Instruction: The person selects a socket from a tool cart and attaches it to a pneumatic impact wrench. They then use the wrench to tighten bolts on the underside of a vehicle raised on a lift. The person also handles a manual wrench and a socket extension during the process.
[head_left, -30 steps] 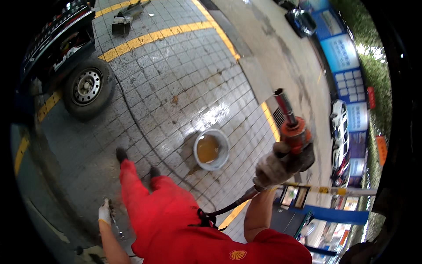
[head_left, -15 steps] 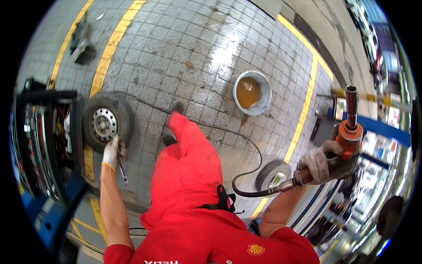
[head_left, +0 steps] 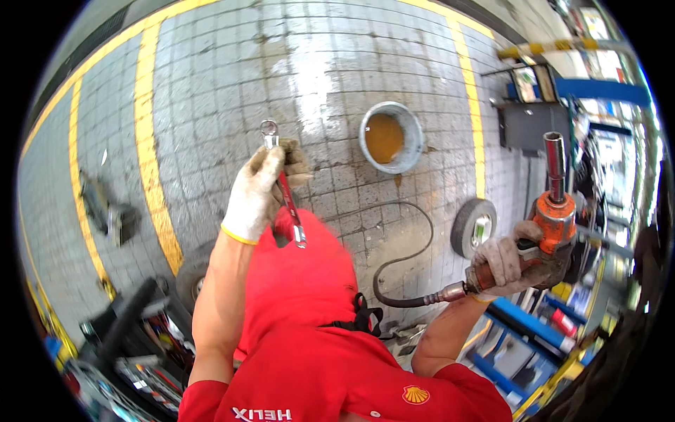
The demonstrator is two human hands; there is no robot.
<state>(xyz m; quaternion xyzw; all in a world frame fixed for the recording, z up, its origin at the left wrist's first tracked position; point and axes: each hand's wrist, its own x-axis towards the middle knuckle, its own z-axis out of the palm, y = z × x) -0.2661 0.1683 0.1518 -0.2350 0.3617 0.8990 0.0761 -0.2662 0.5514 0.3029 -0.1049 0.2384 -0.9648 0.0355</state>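
Note:
My left hand (head_left: 256, 186), in a white glove with a yellow cuff, grips a double-ended wrench (head_left: 290, 200) with a red middle, held up in front of my legs. My right hand (head_left: 499, 264), in a soiled glove, is wrapped round an orange pneumatic impact wrench (head_left: 554, 219) at the right. A long socket (head_left: 554, 169) points upward from it, and a black air hose (head_left: 399, 301) runs from its grip across the floor. A grey bucket (head_left: 415, 133) of brownish liquid stands on the wet tiled floor (head_left: 330, 84) between and beyond my hands.
An upright tire (head_left: 464, 228) is at the right, near blue lift equipment (head_left: 598, 91) and a dark cabinet (head_left: 524, 119). A tool cart (head_left: 123, 327) and a partly hidden wheel (head_left: 191, 281) are at lower left. A metal object (head_left: 105, 207) lies beside yellow floor lines (head_left: 148, 105).
My left hand has risen toward the middle with the wrench. The view has turned, so the tool cart and wheel now sit lower left. The impact wrench stays held at the right.

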